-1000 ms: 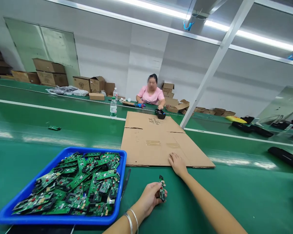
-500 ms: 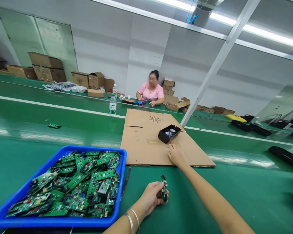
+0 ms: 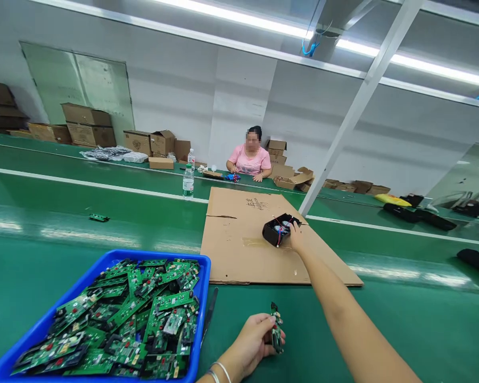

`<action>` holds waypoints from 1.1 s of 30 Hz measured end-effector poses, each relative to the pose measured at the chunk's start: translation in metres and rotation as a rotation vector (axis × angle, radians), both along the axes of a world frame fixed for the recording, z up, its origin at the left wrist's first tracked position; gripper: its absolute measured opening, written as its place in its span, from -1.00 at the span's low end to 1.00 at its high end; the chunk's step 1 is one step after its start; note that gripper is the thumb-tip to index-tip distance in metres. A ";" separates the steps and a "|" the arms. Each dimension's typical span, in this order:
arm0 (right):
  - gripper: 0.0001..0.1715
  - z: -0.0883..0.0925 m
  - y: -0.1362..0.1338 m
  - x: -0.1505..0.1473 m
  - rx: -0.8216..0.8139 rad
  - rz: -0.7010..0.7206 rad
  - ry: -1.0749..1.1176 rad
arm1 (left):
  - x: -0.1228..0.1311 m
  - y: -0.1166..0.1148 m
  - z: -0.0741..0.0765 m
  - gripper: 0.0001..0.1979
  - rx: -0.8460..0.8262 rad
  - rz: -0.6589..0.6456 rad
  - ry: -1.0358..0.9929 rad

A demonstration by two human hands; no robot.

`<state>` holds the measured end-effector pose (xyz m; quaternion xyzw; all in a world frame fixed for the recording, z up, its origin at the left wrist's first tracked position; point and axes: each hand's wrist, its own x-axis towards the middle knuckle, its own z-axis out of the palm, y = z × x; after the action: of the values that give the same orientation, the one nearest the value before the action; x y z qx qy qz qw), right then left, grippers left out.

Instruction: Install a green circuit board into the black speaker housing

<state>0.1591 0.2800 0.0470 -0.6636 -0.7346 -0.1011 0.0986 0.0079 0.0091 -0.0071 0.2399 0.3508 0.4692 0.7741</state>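
My left hand is closed on a small green circuit board held upright just above the green belt. My right arm stretches forward and my right hand grips the near edge of a black plastic housing with red wires inside, which rests on a flat brown cardboard sheet. A blue tray heaped with green circuit boards sits at my left.
A thin dark tool lies beside the tray. A water bottle stands past the cardboard. Another person in a pink shirt sits across the line among cardboard boxes. Black housings lie at the right. A diagonal white post rises behind.
The black housing slid from the far end of the cardboard towards me. My right hand left the cardboard's near edge, reached forward and took hold of it. My left hand kept the board.
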 end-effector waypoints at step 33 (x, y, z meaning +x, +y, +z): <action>-0.75 0.029 -0.270 -0.031 -0.019 0.638 0.028 | -0.076 -0.012 0.109 -0.62 0.290 0.059 0.093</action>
<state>0.1284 0.0096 0.0765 -0.4021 -0.9051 -0.0490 0.1291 -0.0686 -0.0033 0.1020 0.3603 0.3218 0.5259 0.7001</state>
